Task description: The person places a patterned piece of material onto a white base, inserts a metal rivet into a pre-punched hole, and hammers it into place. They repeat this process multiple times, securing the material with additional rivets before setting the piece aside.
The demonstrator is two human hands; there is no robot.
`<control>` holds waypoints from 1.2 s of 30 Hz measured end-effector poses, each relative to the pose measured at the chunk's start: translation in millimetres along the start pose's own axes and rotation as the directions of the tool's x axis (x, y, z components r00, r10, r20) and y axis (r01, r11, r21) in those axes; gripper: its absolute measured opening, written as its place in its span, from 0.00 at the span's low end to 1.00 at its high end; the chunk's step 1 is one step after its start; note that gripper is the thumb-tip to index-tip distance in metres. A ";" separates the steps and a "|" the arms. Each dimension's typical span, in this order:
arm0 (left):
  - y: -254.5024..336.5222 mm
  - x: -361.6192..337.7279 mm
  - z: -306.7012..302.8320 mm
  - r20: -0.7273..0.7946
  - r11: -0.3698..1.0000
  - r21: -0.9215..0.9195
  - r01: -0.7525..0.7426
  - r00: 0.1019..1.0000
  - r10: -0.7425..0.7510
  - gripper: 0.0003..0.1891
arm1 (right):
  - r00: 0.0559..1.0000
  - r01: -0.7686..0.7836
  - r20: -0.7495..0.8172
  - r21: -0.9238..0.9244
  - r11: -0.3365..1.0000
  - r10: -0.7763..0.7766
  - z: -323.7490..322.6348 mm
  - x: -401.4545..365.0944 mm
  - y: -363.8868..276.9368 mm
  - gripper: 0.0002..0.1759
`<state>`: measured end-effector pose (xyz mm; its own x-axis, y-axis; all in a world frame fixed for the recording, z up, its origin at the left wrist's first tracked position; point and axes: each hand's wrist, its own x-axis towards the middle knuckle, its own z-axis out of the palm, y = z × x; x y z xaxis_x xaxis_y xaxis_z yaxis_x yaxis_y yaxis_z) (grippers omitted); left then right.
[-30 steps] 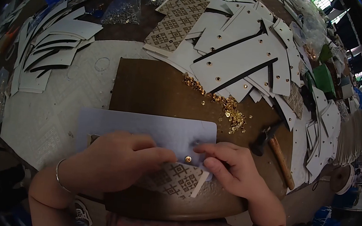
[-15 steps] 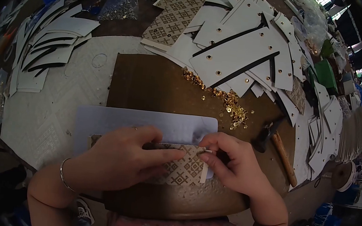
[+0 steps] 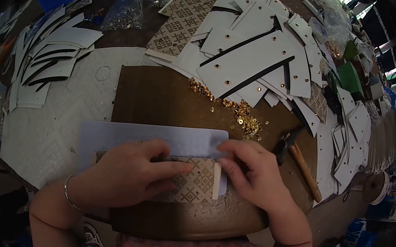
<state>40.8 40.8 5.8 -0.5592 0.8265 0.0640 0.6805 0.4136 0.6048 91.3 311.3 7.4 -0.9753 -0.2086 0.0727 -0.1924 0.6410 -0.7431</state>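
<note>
A beige-and-brown patterned panel (image 3: 195, 186) with a pale strip along its right end lies in front of me, partly over a smooth grey-white sheet (image 3: 129, 129). My left hand (image 3: 129, 169) grips the panel, its index finger stretched along the top and the thumb near the far edge. Its other fingers are curled and partly hidden. Close to the panel's right end is my right hand (image 3: 258, 176), thumb and index fingertips a little apart, with nothing visible between them. Gold-coloured rivets (image 3: 245, 118) lie loose beyond the sheet.
A hammer (image 3: 302, 169) rests at right on the brown work mat (image 3: 152, 94). White panels (image 3: 258, 62) with gold rivets are piled at the back. Curved white pieces (image 3: 59, 54) lie at left. Behind are a bag of metal parts (image 3: 125, 15) and a green box (image 3: 349, 78).
My right thumb and index finger have parted and moved slightly off the panel's right corner, where they were pinched. The left hand keeps its hold. The whole view has shifted slightly.
</note>
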 end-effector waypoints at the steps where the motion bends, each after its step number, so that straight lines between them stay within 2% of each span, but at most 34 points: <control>1: -0.3 0.3 0.2 -0.001 1.000 -0.012 0.002 1.000 -0.002 0.21 | 0.987 0.068 -0.134 -0.120 0.990 -0.084 -3.4 1.2 1.6 0.09; 2: -0.3 0.3 0.1 -0.002 1.000 -0.026 0.005 1.000 -0.005 0.21 | 0.987 0.068 -0.138 -0.125 0.990 -0.086 -8.0 3.0 6.7 0.09; 4: 0.5 1.2 -1.1 0.004 1.000 -0.028 0.002 1.000 -0.002 0.21 | 0.928 0.082 -0.319 -0.335 0.939 -0.195 -16.0 5.8 20.6 0.08; 6: 1.8 1.7 -2.4 0.014 1.000 -0.029 -0.002 1.000 0.002 0.21 | 0.932 0.036 -0.331 -0.328 0.944 -0.150 -17.3 4.7 22.4 0.08; 8: 3.5 2.5 -3.5 0.023 0.999 -0.034 0.026 0.999 -0.025 0.21 | 0.960 0.035 -0.241 -0.393 0.919 -0.140 -17.5 4.4 22.3 0.09; 15: 2.9 2.0 -2.8 0.038 0.999 -0.045 0.031 0.999 -0.029 0.21 | 0.938 0.065 -0.263 -0.509 0.858 -0.227 2.8 22.6 26.5 0.09; 17: 2.0 0.5 -1.7 0.039 0.997 -0.065 0.047 0.998 -0.045 0.21 | 0.929 0.138 -0.217 -0.547 0.826 -0.299 10.4 25.1 37.5 0.10; 20: 1.0 -0.7 -0.8 0.031 0.996 -0.073 0.051 0.998 -0.048 0.21 | 0.922 0.151 -0.207 -0.583 0.798 -0.326 12.7 22.7 40.8 0.10; 21: 0.2 -0.5 -1.0 0.024 0.996 -0.070 0.057 0.998 -0.055 0.21 | 0.921 0.160 -0.203 -0.582 0.797 -0.333 11.3 21.6 36.8 0.10; 23: -1.0 -1.3 -0.3 0.036 0.995 -0.084 0.045 0.998 -0.042 0.21 | 0.881 0.293 -0.248 -0.384 0.876 -0.403 10.9 12.8 22.5 0.09; 24: -1.1 -2.1 0.5 0.037 0.995 -0.085 0.052 0.998 -0.049 0.21 | 0.882 0.296 -0.244 -0.378 0.877 -0.403 14.1 7.6 17.7 0.09; 26: -1.8 -2.1 0.9 0.034 0.996 -0.077 0.052 0.998 -0.050 0.20 | 0.862 0.449 -0.166 -0.193 0.873 -0.480 19.6 -0.5 10.6 0.10; 30: -4.2 -0.6 2.4 0.005 0.997 -0.067 0.029 1.000 -0.028 0.20 | 0.830 0.524 -0.094 -0.200 0.828 -0.549 25.8 0.4 11.6 0.12; 36: -3.1 -2.6 2.2 0.013 0.997 -0.073 0.031 0.999 -0.030 0.20 | 0.835 0.529 -0.036 -0.221 0.820 -0.549 26.9 -2.1 13.7 0.12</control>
<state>41.2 38.2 2.0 -0.5735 0.8185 0.0352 0.6265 0.4105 0.6626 93.7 300.7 -20.8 -0.7131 -0.4989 0.4925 -0.6972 0.5782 -0.4238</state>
